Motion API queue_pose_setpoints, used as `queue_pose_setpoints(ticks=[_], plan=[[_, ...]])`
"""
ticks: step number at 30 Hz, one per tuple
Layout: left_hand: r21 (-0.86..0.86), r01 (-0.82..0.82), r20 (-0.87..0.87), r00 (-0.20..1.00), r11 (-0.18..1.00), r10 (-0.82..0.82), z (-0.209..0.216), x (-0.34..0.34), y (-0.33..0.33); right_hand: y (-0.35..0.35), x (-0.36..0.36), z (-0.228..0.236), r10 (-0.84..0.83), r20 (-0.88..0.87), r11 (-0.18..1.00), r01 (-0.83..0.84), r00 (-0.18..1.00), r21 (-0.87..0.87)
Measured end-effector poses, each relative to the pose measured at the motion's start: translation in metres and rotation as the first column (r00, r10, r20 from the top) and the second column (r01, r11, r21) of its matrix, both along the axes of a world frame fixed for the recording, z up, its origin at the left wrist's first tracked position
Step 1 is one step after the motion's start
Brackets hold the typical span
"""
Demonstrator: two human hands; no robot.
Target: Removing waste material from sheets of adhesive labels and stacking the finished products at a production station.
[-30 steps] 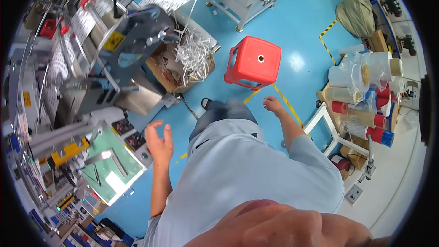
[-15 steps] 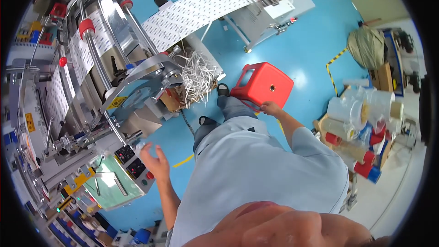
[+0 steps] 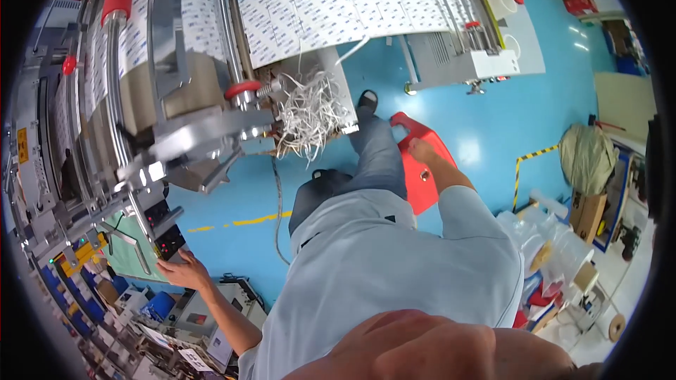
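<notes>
Using the red plastic stool as my marker: far left of it is the big roller machine, and well left and lower there's the green worktop with a black button panel. Left hand is at that worktop's edge, fingers stretched out and loosely apart, nothing held that I can see, can't tell if it's pressing. Up-left of the stool, the printed sheet is already strung across in one unbroken run, and a tangle of white strips has already piled up below it, so that much looks done. The stool itself stands right beside the person's leg, and the right hand is curled over it. Can't tell whether it's gripping or just resting, so I'd say moving the stool clear isn't finished. Above and right of the stool is the white machine; lower right, plastic-wrapped rolls.
</notes>
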State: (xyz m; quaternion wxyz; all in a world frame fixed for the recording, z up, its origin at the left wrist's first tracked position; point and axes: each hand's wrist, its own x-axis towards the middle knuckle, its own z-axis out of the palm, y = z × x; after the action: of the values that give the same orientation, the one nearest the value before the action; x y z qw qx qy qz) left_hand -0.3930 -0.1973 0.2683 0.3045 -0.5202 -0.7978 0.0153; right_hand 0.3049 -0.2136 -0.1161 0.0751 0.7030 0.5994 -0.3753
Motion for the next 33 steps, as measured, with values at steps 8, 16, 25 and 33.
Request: queue_pose_setpoints(ticks=[8, 16, 25, 33], plan=[[-0.066, -0.273, -0.171, 0.951, 0.960, 0.258, -0.057, 0.029, 0.044, 0.137, 0.059, -0.098, 0.679, 0.173, 0.732, -0.675, 0.714, -0.090], [-0.116, -0.399, -0.151, 0.912, 0.910, 0.381, -0.088, 0.020, 0.032, 0.246, 0.093, -0.146, 0.230, -0.228, 0.970, -0.243, 0.946, -0.031], [-0.011, -0.348, -0.165, 0.925, 0.937, 0.342, -0.091, -0.002, -0.004, 0.207, 0.117, -0.212, -0.363, -0.528, 0.932, 0.293, 0.768, -0.214], [0.078, -0.415, -0.378, 0.829, 0.907, 0.412, -0.090, 0.043, -0.024, 0.198, 0.115, -0.154, -0.412, -0.355, 0.873, 0.476, 0.839, 0.111]])
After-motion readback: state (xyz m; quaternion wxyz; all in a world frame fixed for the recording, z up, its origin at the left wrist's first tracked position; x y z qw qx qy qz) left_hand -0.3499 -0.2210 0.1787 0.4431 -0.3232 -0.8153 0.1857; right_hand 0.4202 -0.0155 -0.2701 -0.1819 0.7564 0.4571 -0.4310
